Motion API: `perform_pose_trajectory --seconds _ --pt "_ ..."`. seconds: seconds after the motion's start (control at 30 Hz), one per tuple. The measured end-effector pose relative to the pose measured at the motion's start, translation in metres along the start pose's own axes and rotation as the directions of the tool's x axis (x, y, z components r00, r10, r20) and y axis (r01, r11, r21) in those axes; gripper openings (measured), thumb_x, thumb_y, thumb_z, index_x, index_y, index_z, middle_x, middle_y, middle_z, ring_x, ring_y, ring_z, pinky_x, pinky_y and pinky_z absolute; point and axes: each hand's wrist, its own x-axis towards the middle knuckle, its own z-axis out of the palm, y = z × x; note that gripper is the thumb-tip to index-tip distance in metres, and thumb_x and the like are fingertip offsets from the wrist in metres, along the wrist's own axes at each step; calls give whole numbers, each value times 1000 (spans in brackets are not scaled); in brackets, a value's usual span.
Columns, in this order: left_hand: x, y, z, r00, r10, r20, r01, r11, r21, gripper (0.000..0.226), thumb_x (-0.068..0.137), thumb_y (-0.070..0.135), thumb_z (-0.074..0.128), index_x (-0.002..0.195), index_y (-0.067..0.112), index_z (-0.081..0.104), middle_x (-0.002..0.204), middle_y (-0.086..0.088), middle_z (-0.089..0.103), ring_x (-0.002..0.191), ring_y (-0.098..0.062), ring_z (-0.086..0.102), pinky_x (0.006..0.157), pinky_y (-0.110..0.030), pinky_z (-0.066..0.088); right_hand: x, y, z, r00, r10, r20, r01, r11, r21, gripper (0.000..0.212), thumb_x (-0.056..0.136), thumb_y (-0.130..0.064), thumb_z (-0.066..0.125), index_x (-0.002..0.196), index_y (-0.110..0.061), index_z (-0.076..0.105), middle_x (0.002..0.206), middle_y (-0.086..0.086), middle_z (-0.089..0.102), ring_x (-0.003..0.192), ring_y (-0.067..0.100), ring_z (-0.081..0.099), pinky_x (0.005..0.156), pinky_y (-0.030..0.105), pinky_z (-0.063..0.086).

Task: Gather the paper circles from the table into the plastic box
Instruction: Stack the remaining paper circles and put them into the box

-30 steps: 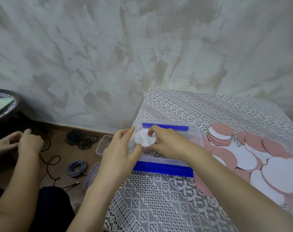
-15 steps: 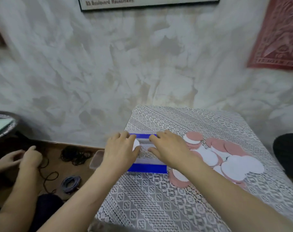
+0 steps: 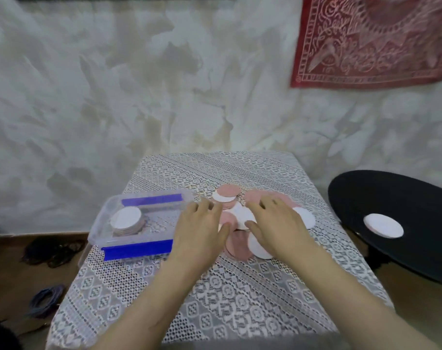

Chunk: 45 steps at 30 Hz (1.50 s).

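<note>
Mid-gather, judging by the layout. At the left edge of the tabletop [image 3: 214, 299], the plastic box [image 3: 101, 221]: clear, lidless, blue clips on its near and far sides. Inside, toward its left end, one neat stack of circles [image 3: 126, 219], white face up. Just right of the box, near the middle of the tabletop, the loose paper circles [image 3: 237, 245], pink and white, overlapping in a heap, with a short pile [image 3: 226, 195] at the heap's far side.

Over that heap, both hands palm down. On its left flank, beside the box's right end, the left hand [image 3: 199, 231], fingers straight and spread, gripping nothing. Over its right half, the right hand [image 3: 278, 223], likewise flat and spread, thumb out toward the other, holding nothing visible. Pressing the paper or just above it: cannot tell.

Likely step: raking the scattered circles together. Next, probably: crowd them into one pile between the palms, pinch it by the edges, carry it left over the box wall, set it beside the stack. Thin paper, so expect slipping and fanning.

Beyond the tabletop's right edge, a black round surface [image 3: 404, 248] bearing one stray white circle [image 3: 383, 225], probably also to fetch.

No brand, label or legible writing anywhere; only ornament on the red patterned cloth [image 3: 373, 39] on the wall.
</note>
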Motion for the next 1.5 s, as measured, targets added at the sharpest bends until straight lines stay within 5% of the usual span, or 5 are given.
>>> perform_pose_trajectory --seconds 0.43,0.73,1.03,1.3,1.5 --pt "-20 21 56 992 -78 97 87 992 -93 39 93 44 49 125 26 59 125 2 57 101 -27 54 78 -43 53 -30 41 45 977 157 146 -194 938 286 38 101 -53 42 134 -35 50 120 -8 46 96 15 56 78 34 48" --pt "-24 18 52 989 -104 105 116 987 -116 42 92 49 56 129 31 58 132 3 55 108 -25 52 84 -39 49 -20 66 43 914 293 280 -368 890 269 55 94 -61 50 142 -34 44 120 -2 50 103 29 59 82 39 47" --pt "-45 17 46 976 -167 137 175 984 -43 50 92 55 55 136 31 55 143 -1 54 122 -30 45 94 -47 46 -33 38 36 926 233 298 -324 895 308 59 92 -63 53 143 -33 46 124 -2 50 107 28 59 84 39 47" --pt "-54 15 46 958 -184 221 212 971 -110 60 97 59 41 151 32 34 163 -2 28 151 -30 17 123 -47 18 -34 33 37 930 243 277 -331 881 338 58 91 -63 55 141 -35 48 118 -4 51 102 24 59 86 40 50" --pt "-54 15 41 962 -133 237 171 974 -146 63 99 60 36 154 30 29 165 -2 22 152 -23 15 124 -40 13 -27 36 37 923 245 298 -349 858 376 56 86 -65 59 135 -39 52 117 -4 54 106 25 61 87 41 50"
